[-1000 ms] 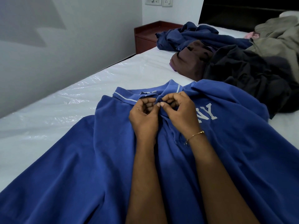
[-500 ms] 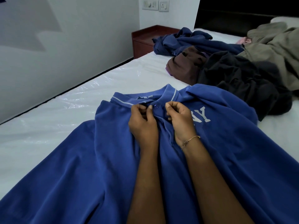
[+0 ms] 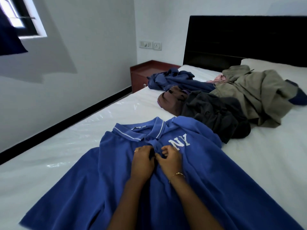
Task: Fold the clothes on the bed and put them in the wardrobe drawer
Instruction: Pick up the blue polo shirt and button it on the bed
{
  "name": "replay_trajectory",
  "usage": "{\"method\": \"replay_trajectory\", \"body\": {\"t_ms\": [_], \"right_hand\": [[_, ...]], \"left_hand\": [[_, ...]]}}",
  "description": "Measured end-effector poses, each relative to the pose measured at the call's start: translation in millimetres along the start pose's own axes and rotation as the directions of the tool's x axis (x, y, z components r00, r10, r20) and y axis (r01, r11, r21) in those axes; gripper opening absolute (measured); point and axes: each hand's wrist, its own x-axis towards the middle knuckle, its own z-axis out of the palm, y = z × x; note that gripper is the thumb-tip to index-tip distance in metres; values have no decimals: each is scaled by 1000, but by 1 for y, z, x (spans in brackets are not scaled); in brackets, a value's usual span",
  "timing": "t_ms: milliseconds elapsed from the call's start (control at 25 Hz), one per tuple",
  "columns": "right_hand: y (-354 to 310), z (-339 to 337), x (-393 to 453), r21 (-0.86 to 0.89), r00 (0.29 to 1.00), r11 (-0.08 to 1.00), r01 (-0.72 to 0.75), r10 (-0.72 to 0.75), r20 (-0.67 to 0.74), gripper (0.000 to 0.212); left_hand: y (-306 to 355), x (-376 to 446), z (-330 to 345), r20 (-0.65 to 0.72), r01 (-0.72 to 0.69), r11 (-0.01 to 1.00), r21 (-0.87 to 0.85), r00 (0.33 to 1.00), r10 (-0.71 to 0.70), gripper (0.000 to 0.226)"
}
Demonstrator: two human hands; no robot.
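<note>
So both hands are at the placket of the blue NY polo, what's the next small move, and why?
Probably finish fastening that button, then let go. Both the left hand and right hand pinch the placket just below the collar of the blue polo, which lies face up and unfolded on the bed. Folding likely waits until the front is closed; other clothes remain piled behind.

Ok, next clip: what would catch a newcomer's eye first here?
The blue polo shirt with white NY lettering, spread face up across the near part of the bed. Both hands, left hand and right hand, pinch its front placket just below the collar. Beyond it, toward the dark headboard, lies a heap of unfolded clothes.
</note>
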Motion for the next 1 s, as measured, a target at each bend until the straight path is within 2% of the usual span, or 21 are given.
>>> {"method": "replay_trajectory", "body": {"t_ms": [80,200,280,360,480,640,800,840,920,1000], "right_hand": [[-2,1,0,-25,995,1000,11,-13,-96,9],[1,4,-4,-20,979,998,57,-60,-197,11],[3,7,-4,-7,972,997,83,-82,-220,13],[5,11,-3,-25,967,992,120,-123,-225,15],[9,16,-1,-55,964,987,151,-159,-214,24],[9,10,-4,1,960,988,154,-149,-239,19],[-17,-5,4,154,985,988,32,-5,-174,10],[-23,-7,6,189,986,982,8,24,-165,8],[-35,-8,4,248,985,969,-16,58,-163,12],[-44,-9,0,314,982,948,-52,106,-155,19]], "left_hand": [[3,-4,3,-24,-67,994,91,997,69,14],[5,-3,6,-150,-28,993,112,988,44,17],[9,-3,7,-185,-10,991,133,982,34,14],[13,-3,9,-206,-5,982,188,978,44,3],[15,-3,11,-222,40,987,156,975,-4,3],[24,-2,4,-192,78,994,74,979,-63,11],[33,-1,-9,-207,130,990,58,972,-115,16],[36,-1,-13,-207,148,989,1,968,-145,16],[46,-2,-20,-184,212,952,-222,949,-255,13],[57,-4,-26,-128,330,817,-473,892,-434,13]]}}
